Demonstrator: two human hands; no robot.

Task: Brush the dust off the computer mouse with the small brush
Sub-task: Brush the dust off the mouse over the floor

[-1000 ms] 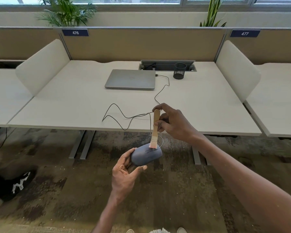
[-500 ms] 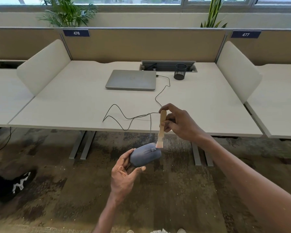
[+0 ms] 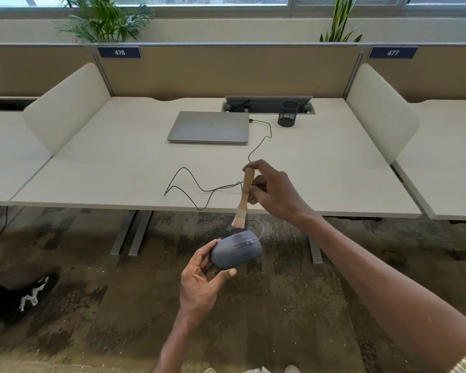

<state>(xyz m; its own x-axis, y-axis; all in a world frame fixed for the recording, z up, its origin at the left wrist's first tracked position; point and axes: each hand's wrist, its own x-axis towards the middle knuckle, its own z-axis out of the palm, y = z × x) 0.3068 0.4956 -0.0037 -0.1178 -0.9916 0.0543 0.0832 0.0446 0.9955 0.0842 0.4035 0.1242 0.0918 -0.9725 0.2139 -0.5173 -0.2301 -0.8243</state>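
A grey-blue wired computer mouse (image 3: 236, 250) is held in the air in front of the desk, above the carpet. My left hand (image 3: 202, 284) grips its rear end from below, thumb on the near side. My right hand (image 3: 273, 193) pinches the wooden handle of a small brush (image 3: 243, 201) that points down. The pale bristles hang just above the mouse's top, a small gap between them. The mouse's thin cable (image 3: 260, 227) loops up to the desk.
A white desk (image 3: 119, 170) carries a closed grey laptop (image 3: 209, 127), a black mesh pen cup (image 3: 288, 113) and a looping black cable (image 3: 189, 184). White side dividers flank the desk. A dark shoe (image 3: 24, 297) lies on the carpet at left.
The brush swept from the mouse's top to its right front end, then came back left and lifted slightly off the mouse. My left hand kept its hold on the mouse.
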